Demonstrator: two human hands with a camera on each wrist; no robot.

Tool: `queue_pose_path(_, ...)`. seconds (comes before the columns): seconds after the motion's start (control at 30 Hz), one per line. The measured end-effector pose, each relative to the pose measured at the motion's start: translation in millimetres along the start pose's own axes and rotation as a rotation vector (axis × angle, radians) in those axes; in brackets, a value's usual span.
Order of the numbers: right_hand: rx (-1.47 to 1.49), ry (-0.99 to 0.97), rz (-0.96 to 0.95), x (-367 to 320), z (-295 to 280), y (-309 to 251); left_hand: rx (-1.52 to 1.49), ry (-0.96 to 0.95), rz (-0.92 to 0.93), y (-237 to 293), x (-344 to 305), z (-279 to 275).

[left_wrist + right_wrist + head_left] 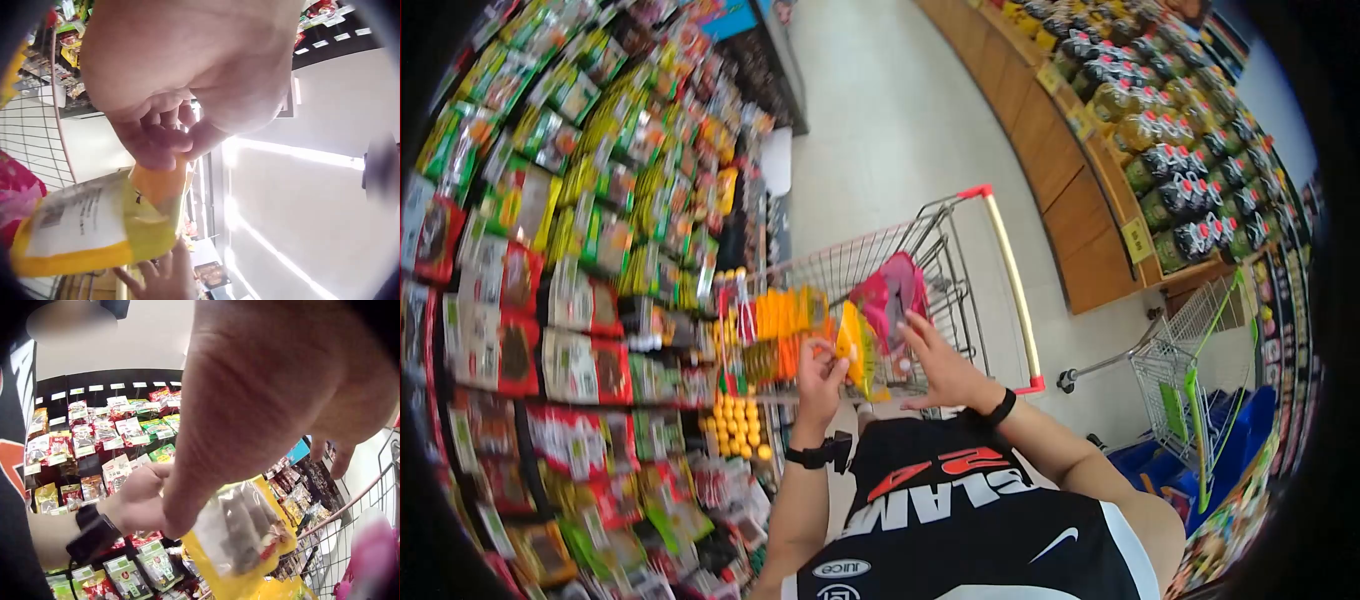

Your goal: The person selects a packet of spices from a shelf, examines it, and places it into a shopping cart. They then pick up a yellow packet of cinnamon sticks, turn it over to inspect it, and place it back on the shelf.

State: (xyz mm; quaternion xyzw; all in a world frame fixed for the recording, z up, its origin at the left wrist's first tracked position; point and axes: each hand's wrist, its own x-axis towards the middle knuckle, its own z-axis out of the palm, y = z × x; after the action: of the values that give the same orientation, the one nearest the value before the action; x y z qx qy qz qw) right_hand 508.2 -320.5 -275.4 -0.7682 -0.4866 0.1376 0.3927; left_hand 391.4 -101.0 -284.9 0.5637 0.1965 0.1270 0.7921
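My left hand (818, 385) pinches the top corner of a yellow snack packet (861, 350) over the shopping cart. In the left wrist view, thumb and fingertips meet on the packet's (87, 225) edge, and its printed white panel shows. From the right wrist, the packet (240, 528) has a clear window with dark brown pieces inside. My right hand (945, 370) is to the right of the packet, its fingers extended and loosely spread, holding nothing. A pink bag (890, 295) sits in the cart (830, 260) just beyond the hands.
Racks of hanging snack packets (590, 300) line the left side, close to the cart. Wooden display bins (1090, 220) with bottles (1190, 190) stand on the right. A second cart (1190, 360) is parked at the lower right. The tiled aisle floor (870, 110) runs ahead.
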Motion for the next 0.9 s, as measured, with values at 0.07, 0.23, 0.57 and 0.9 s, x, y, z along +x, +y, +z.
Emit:
queue_pose_path(0.07,0.005,-0.014,-0.092,-6.7,1.3,-4.7,-0.123,0.009,0.001,10.3,-29.9,18.4)
queue_pose_path(0.23,0.635,-0.213,-0.081,-23.9,44.6,-20.2,-0.247,0.007,0.032,25.8,-82.0,32.5)
queue_pose_path(0.57,1.278,-0.808,0.261,-26.9,106.9,-86.3,-0.357,0.151,0.209,49.1,-176.2,-7.2)
queue_pose_path(0.9,1.685,-0.745,0.512,-41.0,219.3,-132.6,0.758,0.561,0.408,58.8,-339.9,-104.0)
